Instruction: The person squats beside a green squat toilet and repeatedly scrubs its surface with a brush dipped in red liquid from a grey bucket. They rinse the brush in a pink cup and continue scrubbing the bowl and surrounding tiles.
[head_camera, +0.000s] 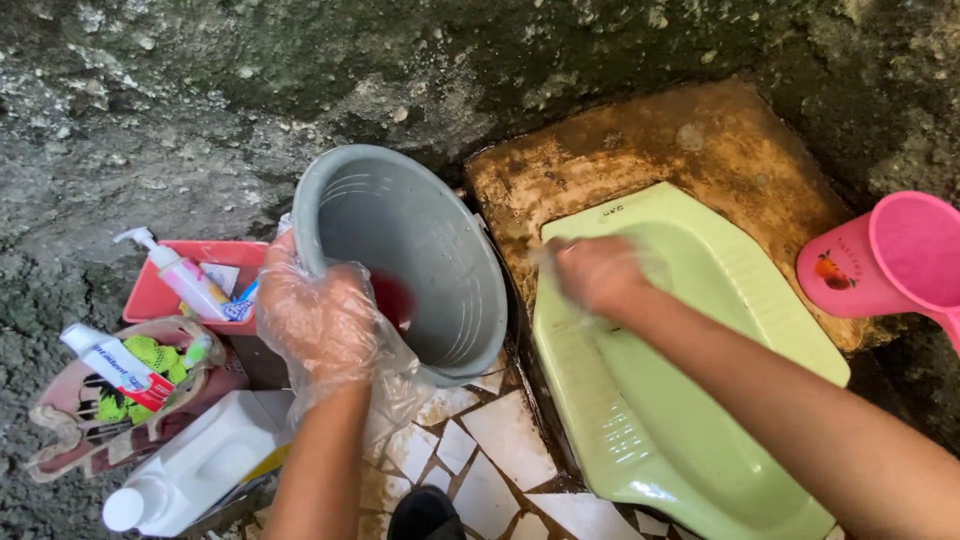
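Left hand (320, 320), gloved, fingers curled over rim of tilted grey bucket (420, 260), light stiff plastic, likely wet-slippery; right hand (598, 275) blurred on green squat toilet (700, 400), grip unclear.

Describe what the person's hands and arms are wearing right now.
The left hand wears a loose, clear disposable plastic glove, crinkled, with its open cuff hanging slack past the wrist. The right hand is blurred; it seems to have a similar thin clear glove. Both forearms are bare: no sleeves, watch or bands visible.
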